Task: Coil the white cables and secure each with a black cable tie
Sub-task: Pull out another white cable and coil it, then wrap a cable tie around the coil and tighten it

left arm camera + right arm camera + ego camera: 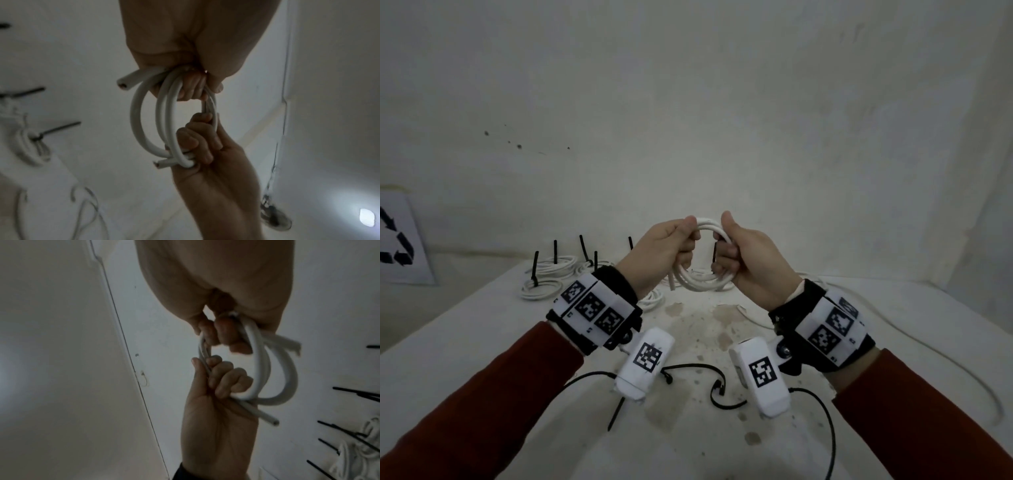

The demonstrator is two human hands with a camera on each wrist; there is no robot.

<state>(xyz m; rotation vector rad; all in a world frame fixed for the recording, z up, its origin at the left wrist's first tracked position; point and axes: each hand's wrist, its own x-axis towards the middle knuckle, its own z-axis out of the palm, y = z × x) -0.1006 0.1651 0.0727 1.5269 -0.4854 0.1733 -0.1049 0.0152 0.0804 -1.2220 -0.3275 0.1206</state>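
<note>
both hands hold one coiled white cable [702, 270] up above the bench [465, 325] — the left hand [661, 255] has its grip curled round the coil's left side, the right hand [751, 260] round the right side, fingers through the loop. a cut end [123, 83] sticks out below the left hand. already tied coils [551, 274] with black cable ties [534, 269] lie at the bench's far left; a loose tie [616, 414] lies near.

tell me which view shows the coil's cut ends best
Left wrist: both ends of the coil stick out clearly beside each hand. Right wrist shows both too, one blurred. Head shows only one end, hanging below the left hand.
</note>
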